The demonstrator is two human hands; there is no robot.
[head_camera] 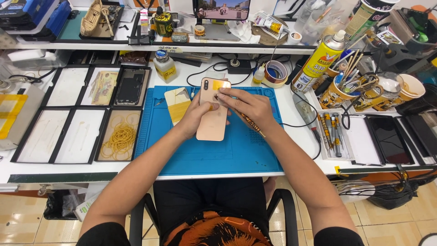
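Both hands' grip on gold phone [213,114], left hand [196,116], right hand [248,107] with tool [250,124]; tape roll [276,73], spray can [318,59] beyond.

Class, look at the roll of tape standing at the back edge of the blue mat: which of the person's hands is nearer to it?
Right. The right hand lies over the gold phone, just below-left of the tape roll. The left hand grips the phone's other edge, farther away.
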